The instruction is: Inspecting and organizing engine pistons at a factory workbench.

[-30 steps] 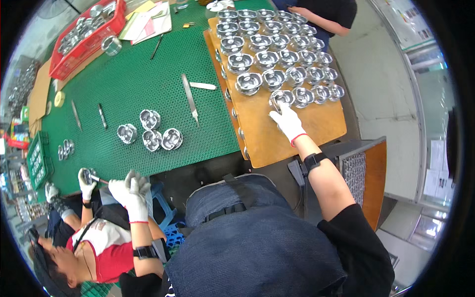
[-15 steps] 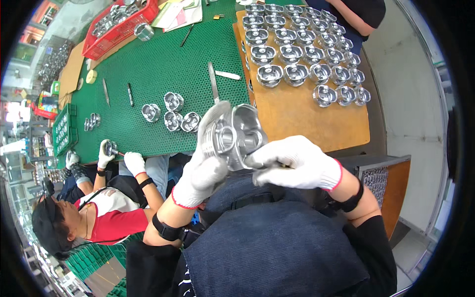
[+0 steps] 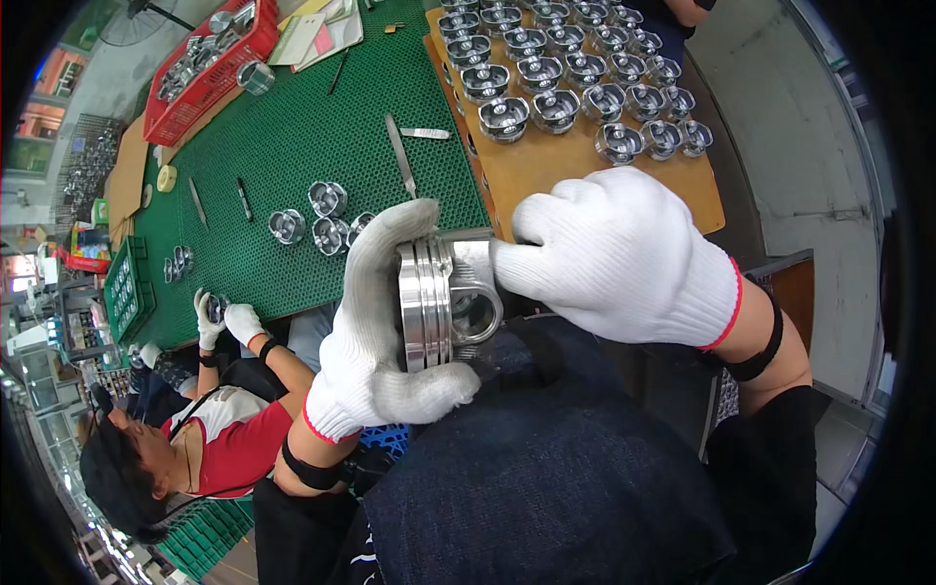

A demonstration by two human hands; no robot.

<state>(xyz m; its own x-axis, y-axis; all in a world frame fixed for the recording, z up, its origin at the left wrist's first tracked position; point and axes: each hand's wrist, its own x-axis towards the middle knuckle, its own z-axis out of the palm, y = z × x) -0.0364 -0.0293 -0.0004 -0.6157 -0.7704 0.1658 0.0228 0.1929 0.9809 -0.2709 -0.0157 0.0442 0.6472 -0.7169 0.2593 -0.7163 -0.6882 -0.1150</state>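
My left hand (image 3: pixel 363 336), in a white knit glove, is wrapped round a shiny metal piston (image 3: pixel 425 304), its fingers behind it and thumb along the lower edge. The piston lies on its side, with ring grooves toward my left palm and the round pin hole facing up. At its right edge is my right hand (image 3: pixel 619 258), gloved too and closed, the thumb side touching the skirt. What its fingers hold, if anything, is hidden. Past my left hand, several pistons (image 3: pixel 328 200) stand on the green mat (image 3: pixel 283 161).
Rows of pistons cover most of a wooden board (image 3: pixel 556 175) at the right. A flat metal strip (image 3: pixel 401 156), a white-handled tool (image 3: pixel 426 134) and a marker (image 3: pixel 244 199) lie on the mat. A red crate (image 3: pixel 263 44) holds metal parts. At left, a co-worker (image 3: pixel 244 439) handles another piston.
The piston has been turned so its side and pin hole face up. My right hand has moved up and right, its back now showing. The view has shifted slightly.
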